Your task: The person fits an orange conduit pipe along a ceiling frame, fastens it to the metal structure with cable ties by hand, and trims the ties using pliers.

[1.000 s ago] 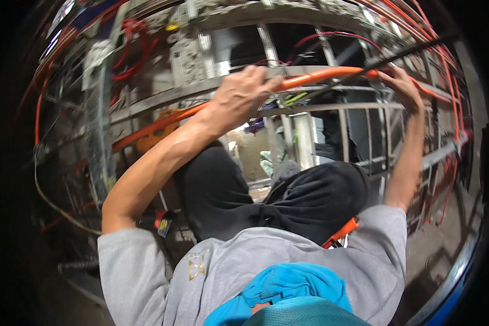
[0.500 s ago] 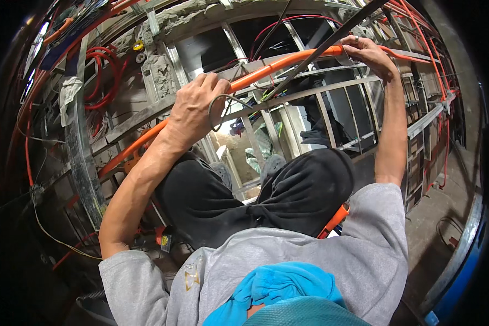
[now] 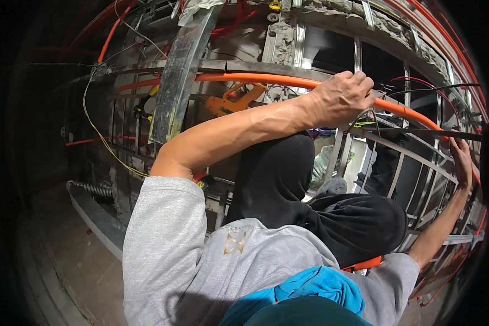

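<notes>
A long orange conduit pipe [image 3: 261, 79] runs across the metal framework in a gentle bend, dropping toward the right. My left hand [image 3: 343, 98] is closed around its middle stretch. Beside that hand's fingers curls a thin grey wire loop [image 3: 372, 113]; whether it is held too I cannot tell. Farther right, my right hand [image 3: 461, 157] has its fingers round the pipe near the picture's rim, partly in shadow. A dark strip [image 3: 437, 133] crosses the pipe close to the right hand.
A grey metal channel [image 3: 187, 68] slants over the pipe at left. Behind my left forearm lies an orange tool with a pistol-like handle [image 3: 231, 101]. Metal slats [image 3: 396, 174] stand beyond my knees. Yellow wire [image 3: 106, 142] hangs at left. A yellow roll [image 3: 275, 6] sits at the top.
My head has turned left, so the scene has shifted right in the picture. Both hands stay on the pipe. The orange pistol-handled tool shows more fully now.
</notes>
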### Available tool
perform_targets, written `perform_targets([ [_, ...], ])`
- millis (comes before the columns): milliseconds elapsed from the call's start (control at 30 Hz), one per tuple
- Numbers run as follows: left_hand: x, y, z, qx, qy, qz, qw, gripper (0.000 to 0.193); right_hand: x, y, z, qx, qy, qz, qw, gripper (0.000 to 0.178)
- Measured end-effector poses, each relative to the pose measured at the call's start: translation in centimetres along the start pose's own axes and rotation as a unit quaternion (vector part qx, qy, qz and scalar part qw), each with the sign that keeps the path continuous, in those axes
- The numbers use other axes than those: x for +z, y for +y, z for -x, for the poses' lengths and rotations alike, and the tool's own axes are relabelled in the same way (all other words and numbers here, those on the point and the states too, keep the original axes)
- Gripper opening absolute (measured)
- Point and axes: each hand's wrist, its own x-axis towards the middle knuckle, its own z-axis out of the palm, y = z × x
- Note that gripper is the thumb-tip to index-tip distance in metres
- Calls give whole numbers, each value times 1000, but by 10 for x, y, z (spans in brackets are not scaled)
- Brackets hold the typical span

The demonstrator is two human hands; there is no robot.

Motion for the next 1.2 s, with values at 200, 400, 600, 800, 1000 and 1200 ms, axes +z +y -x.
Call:
perform_targets([
  [200,-2,5,-9,3,-25,48,999,25,15,-65,38,50,-3,92,995,35],
  [400,-8,2,-6,-50,-26,128,990,41,9,-45,25,-25,-61,-3,998,34],
  [600,-14,9,-13,-52,-34,150,987,48,6,-32,27,-50,-45,-45,997,30],
  [800,-16,6,-13,-68,-53,154,984,51,13,-47,29,-36,-29,-8,999,24],
  [1000,-18,5,-13,-71,-53,158,984,51,13,-43,26,7,-22,-8,1000,28],
  [1200,-15,7,-13,-59,-24,128,990,39,17,-33,24,-61,-9,-40,997,28],
])
